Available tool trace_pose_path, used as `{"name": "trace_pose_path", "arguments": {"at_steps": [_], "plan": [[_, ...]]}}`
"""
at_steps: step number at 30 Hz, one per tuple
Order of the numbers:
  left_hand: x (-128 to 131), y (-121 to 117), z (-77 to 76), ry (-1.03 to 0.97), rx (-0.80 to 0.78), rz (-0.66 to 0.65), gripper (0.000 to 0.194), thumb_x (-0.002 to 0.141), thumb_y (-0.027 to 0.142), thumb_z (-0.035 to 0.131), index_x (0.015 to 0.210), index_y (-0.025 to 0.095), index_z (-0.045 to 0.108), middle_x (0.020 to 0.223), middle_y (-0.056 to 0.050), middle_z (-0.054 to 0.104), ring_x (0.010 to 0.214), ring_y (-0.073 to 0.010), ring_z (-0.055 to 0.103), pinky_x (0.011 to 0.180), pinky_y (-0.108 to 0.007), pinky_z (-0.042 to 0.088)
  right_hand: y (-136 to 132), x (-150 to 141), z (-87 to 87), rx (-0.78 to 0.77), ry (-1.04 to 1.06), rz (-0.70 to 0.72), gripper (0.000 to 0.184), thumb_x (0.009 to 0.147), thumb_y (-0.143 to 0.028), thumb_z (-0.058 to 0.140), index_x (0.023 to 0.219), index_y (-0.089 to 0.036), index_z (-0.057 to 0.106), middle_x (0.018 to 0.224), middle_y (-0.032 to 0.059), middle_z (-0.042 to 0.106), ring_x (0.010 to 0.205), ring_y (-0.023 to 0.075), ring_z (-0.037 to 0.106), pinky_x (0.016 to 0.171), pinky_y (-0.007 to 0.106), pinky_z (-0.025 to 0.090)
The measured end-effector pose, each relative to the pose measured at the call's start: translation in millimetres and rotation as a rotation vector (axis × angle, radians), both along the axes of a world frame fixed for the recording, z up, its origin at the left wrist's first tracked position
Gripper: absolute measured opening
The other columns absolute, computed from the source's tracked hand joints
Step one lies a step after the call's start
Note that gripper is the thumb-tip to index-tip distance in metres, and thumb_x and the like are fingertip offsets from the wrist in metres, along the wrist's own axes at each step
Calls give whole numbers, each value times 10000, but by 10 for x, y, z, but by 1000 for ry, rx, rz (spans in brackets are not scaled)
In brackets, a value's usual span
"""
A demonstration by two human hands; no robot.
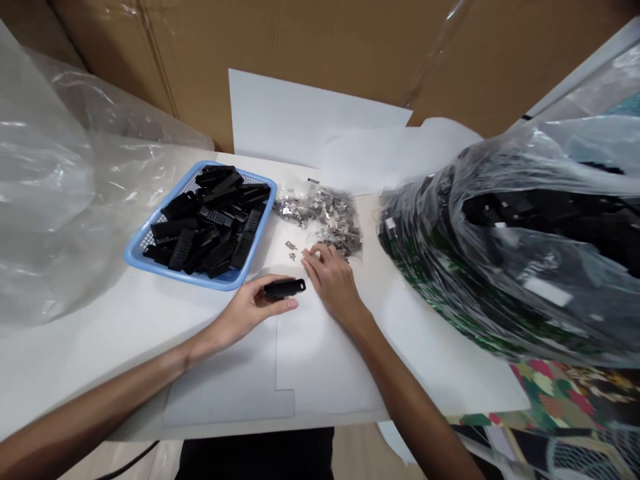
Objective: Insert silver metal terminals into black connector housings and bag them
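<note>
My left hand (253, 303) is closed round a black plastic housing (284, 289), thumb along its near side, with the housing's narrow end pointing right. My right hand (327, 275) rests on the table at the edge of a pile of small metal pieces (337, 217), its thumb and forefinger pinched together at the tabletop. What is between those fingertips is too small to tell. Two loose metal clips (291, 245) lie just left of the fingertips. A blue plastic basket (131, 257) full of similar black housings (217, 220) stands beyond my left hand.
A large clear plastic bag (500, 267) holding black and green parts bulges over the table's right side. Clear plastic sheeting (55, 200) covers the left. A cardboard wall (320, 47) and white sheets (300, 120) stand behind the white table (330, 373).
</note>
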State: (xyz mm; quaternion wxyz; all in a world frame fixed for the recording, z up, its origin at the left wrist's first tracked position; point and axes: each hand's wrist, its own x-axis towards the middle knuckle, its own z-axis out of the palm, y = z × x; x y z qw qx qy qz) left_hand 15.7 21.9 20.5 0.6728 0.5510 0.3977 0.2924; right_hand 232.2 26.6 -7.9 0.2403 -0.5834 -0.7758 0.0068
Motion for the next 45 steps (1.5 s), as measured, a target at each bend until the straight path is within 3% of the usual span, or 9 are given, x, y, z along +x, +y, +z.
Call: {"name": "trace_pose_path", "arguments": {"at_steps": [3, 7, 9, 12, 15, 19, 24, 34, 45], "plan": [[-6, 7, -19, -9, 21, -6, 466, 775, 402, 858, 1167, 172, 750, 1239, -104, 760, 1151, -269, 710, 1048, -408, 557, -29, 20, -15, 17, 51, 0, 275, 1059, -261, 533, 1245, -169, 714, 1165, 142, 685, 1035, 280, 621, 919, 429, 529], [-13, 2, -30, 71, 109, 15, 425, 809, 434, 814, 1135, 170, 747, 1131, -95, 778, 990, -256, 748, 891, -378, 612, 12, 59, -32, 34, 161, -50, 276, 1073, -280, 497, 1058, -177, 752, 1077, 131, 719, 994, 268, 668, 913, 420, 545], [-21, -8, -30, 121, 162, 35, 398, 837, 447, 787, 1124, 174, 746, 1057, -79, 779, 884, -233, 744, 797, -346, 612, 8, 70, 14, 41, 237, -84, 313, 1087, -304, 458, 1019, -173, 734, 1064, 132, 732, 942, 251, 699, 878, 404, 567], [-44, -31, -39, 197, 342, 57, 317, 891, 411, 753, 1131, 202, 745, 1077, -64, 770, 963, -237, 735, 856, -346, 594, -75, 66, 163, 28, 363, -111, 308, 1099, -350, 438, 1097, -179, 694, 992, 91, 751, 756, 186, 728, 741, 331, 611], [-66, -56, -72, 260, 531, 57, 300, 932, 352, 735, 1204, 228, 717, 1144, -59, 769, 1048, -234, 733, 940, -357, 580, -198, 33, 323, -122, 629, -43, 249, 1039, -391, 581, 1043, -186, 722, 883, 46, 761, 697, 170, 753, 711, 294, 637], [-86, -92, -111, 294, 713, 59, 306, 973, 300, 703, 1269, 234, 660, 1161, -60, 761, 1031, -210, 741, 919, -332, 593, -287, -38, 410, -359, 893, 71, 246, 923, -437, 734, 914, -201, 800, 898, 68, 787, 834, 222, 776, 767, 327, 645], [-90, -148, -117, 338, 857, 51, 240, 990, 253, 679, 1224, 222, 634, 1105, -54, 759, 970, -198, 751, 845, -307, 604, -322, -110, 404, -439, 995, -30, 303, 849, -423, 804, 1047, -195, 785, 838, 48, 800, 723, 210, 773, 762, 349, 640], [-80, -166, -143, 384, 859, 56, 208, 975, 231, 695, 1165, 229, 610, 1047, -20, 745, 930, -177, 743, 829, -279, 592, -429, -217, 426, -275, 778, -73, 71, 901, -264, 743, 903, -221, 799, 848, 14, 813, 748, 184, 759, 676, 288, 587], [-96, -177, -157, 399, 860, 66, 208, 975, 234, 690, 1159, 229, 592, 1012, -17, 739, 887, -180, 745, 798, -283, 601, -471, -278, 441, -185, 640, -4, 165, 978, -274, 657, 904, -224, 796, 1017, 43, 803, 891, 191, 751, 630, 276, 571]]}}
